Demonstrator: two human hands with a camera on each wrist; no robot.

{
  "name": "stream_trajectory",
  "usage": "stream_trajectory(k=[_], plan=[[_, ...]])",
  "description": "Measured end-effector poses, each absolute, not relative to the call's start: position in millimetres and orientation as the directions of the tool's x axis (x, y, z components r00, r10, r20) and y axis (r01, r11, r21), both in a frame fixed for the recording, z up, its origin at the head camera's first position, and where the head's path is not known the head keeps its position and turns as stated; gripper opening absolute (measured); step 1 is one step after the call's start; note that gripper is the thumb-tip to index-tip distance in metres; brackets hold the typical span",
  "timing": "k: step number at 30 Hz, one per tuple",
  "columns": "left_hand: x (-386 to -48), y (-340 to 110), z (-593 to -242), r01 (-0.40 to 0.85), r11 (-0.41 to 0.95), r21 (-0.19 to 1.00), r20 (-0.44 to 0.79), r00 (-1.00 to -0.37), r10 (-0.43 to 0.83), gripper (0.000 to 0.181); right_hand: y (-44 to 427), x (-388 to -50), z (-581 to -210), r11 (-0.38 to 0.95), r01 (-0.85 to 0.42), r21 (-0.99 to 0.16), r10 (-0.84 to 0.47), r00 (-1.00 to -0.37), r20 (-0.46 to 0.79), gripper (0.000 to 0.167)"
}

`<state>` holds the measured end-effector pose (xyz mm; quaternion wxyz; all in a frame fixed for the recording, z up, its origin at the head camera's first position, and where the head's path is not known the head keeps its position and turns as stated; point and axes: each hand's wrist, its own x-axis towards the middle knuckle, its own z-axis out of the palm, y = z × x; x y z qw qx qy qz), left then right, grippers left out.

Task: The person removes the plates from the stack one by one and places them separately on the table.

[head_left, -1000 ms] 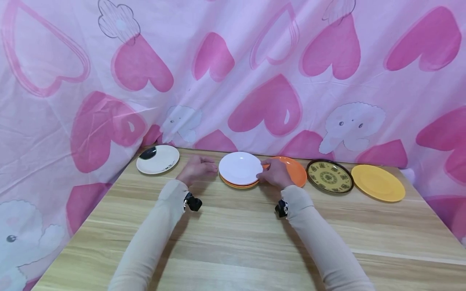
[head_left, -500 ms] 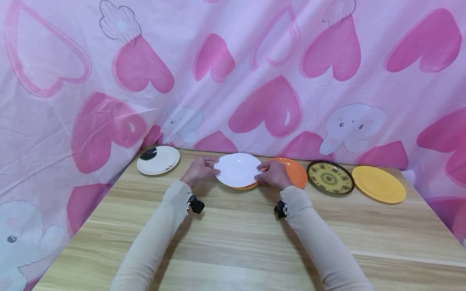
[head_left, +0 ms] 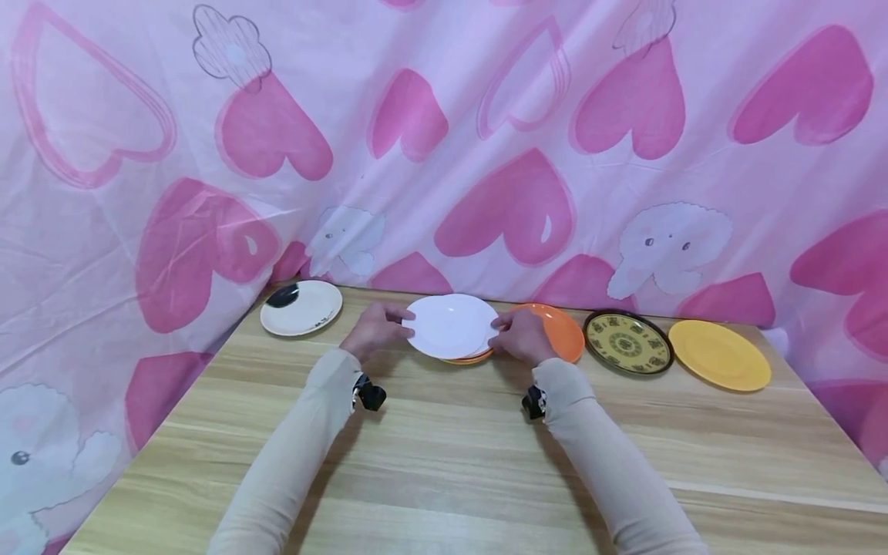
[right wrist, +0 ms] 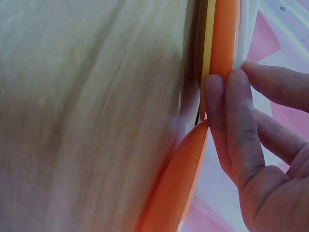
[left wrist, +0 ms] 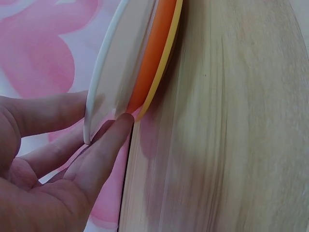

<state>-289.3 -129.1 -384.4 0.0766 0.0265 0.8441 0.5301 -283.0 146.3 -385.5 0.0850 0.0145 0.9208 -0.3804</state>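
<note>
In the head view, the left hand (head_left: 377, 331) pinches the left rim of a white plate (head_left: 444, 327), its top face plain and glossy, which overhangs to the left the orange-and-yellow stack (head_left: 470, 359) near the back of the counter (head_left: 444, 447); the right hand (head_left: 525, 335) pinches the stack's right edge, next to a separate orange plate (head_left: 563, 335). In the left wrist view, digits bent around the thin rim hold the white plate tilted, its underside apart from the orange one on this side; so slight a pinch could let that smooth edge slip and drop. In the right wrist view, fingertips touch the orange edge and white rim together, so they might drag lower plates along or nudge the neighbouring one; the round, shallow plates look like hard plastic, above streaky wood grain.
</note>
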Motion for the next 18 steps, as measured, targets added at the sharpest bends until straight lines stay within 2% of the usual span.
stream_trajectory(k=[13,18], plan=[[-287,-151,-383,-0.063,0.370,0.927,-0.095,-0.993,0.071,0.043,141,-279,-380,0.705,0.115,-0.699,-0.012,-0.985,-0.173,0.040],[-284,-160,-385,-0.110,0.372,0.922,-0.115,-0.993,-0.008,0.043,141,-279,-382,0.705,0.111,-0.700,-0.014,-0.985,-0.170,0.040]])
